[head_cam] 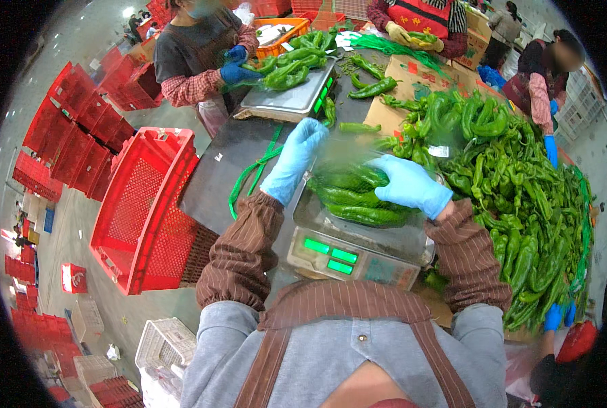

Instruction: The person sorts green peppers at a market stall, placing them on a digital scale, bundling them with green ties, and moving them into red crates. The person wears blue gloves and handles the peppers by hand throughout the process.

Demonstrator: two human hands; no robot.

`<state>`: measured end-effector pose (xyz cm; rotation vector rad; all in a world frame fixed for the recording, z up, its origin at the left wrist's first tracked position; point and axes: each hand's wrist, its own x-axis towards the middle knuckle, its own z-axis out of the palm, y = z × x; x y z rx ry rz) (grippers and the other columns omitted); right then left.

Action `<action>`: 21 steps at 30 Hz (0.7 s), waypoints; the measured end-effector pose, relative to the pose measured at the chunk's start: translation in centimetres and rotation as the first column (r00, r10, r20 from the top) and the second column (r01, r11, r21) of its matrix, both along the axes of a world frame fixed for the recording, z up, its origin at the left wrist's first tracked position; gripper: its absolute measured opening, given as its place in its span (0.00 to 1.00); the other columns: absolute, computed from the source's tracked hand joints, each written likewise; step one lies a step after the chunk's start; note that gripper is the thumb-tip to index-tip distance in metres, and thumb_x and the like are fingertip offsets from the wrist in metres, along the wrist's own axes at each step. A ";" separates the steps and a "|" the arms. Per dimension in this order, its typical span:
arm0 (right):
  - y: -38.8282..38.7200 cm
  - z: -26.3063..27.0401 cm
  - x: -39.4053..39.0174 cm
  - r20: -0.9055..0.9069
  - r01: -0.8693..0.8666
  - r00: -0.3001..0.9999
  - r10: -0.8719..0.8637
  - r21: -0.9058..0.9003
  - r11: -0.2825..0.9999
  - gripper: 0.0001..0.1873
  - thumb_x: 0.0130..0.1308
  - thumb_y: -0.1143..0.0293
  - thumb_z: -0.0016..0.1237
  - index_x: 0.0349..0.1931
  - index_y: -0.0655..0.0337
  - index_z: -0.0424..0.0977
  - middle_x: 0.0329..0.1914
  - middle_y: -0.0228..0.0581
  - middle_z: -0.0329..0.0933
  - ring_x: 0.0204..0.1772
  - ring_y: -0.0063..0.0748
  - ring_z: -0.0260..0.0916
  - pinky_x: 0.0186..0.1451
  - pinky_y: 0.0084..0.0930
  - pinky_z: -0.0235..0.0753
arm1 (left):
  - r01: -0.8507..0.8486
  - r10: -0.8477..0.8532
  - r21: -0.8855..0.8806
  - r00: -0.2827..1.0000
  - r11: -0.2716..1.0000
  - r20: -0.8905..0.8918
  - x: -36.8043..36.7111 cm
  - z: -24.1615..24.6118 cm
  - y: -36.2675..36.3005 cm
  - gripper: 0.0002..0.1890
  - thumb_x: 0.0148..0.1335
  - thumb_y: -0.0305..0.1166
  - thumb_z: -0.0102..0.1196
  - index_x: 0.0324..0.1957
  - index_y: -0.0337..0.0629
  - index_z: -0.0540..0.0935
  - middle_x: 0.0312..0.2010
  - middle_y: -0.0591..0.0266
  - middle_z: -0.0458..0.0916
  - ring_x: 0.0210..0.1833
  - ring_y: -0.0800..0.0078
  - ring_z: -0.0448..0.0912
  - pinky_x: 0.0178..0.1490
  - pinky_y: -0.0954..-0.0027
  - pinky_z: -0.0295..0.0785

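Several long green peppers (364, 199), apparently in fine green mesh, lie on the metal pan of a digital scale (329, 255) with lit green displays. My right hand (410, 186), in a light blue glove, grips the far right side of this bundle, thumb and fingers apart around it. Beyond the scale's left corner, my left hand (301, 155) in a matching glove has its fingers curled in. Blur between the hands hides whether mesh runs into the left fingers. A green strap (255, 176) lies on the dark table beside my left wrist.
A large heap of green peppers (513, 178) covers the table's right side, partly over cardboard (410, 76). Across stands a second scale (288, 97) bearing peppers, handled by a person in blue gloves (239, 69). A red crate (145, 209) stands left. Other people work around the table.
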<state>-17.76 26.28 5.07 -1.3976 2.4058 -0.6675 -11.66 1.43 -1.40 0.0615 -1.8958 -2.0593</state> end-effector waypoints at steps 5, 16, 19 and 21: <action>1.4 0.1 0.6 -0.122 0.020 0.992 -0.022 -0.019 1.000 0.28 0.52 0.64 0.53 0.57 0.53 0.72 0.50 0.45 0.75 0.52 0.48 0.74 0.55 0.37 0.74 | 0.052 -0.043 -0.098 0.995 0.994 0.090 1.2 -0.2 -0.7 0.05 0.65 0.31 0.57 0.38 0.43 0.75 0.31 0.71 0.75 0.32 0.82 0.71 0.37 0.78 0.69; -2.0 2.6 1.4 -0.066 -0.222 0.975 0.213 -0.167 0.961 0.15 0.62 0.68 0.54 0.49 0.59 0.77 0.43 0.44 0.76 0.46 0.45 0.74 0.50 0.34 0.74 | -0.077 -0.026 -0.643 0.988 0.762 -0.149 0.8 2.7 2.7 0.16 0.61 0.23 0.58 0.52 0.37 0.75 0.45 0.62 0.78 0.52 0.71 0.75 0.58 0.70 0.69; -0.5 9.5 -0.8 0.018 -0.019 0.999 0.041 -0.658 0.753 0.16 0.72 0.60 0.43 0.40 0.63 0.79 0.28 0.32 0.77 0.35 0.24 0.73 0.40 0.25 0.73 | -0.161 0.076 -0.377 0.970 0.912 -0.230 1.5 5.8 3.4 0.18 0.62 0.27 0.58 0.54 0.37 0.74 0.51 0.58 0.77 0.55 0.70 0.75 0.60 0.69 0.68; 2.2 14.2 -2.1 0.464 0.333 0.870 0.165 -0.802 0.497 0.15 0.75 0.62 0.38 0.32 0.58 0.74 0.21 0.21 0.62 0.18 0.11 0.49 0.20 0.14 0.47 | -0.293 0.157 -0.475 0.939 0.830 -0.305 2.3 8.8 4.3 0.30 0.59 0.29 0.62 0.63 0.36 0.68 0.59 0.55 0.74 0.63 0.67 0.71 0.66 0.66 0.63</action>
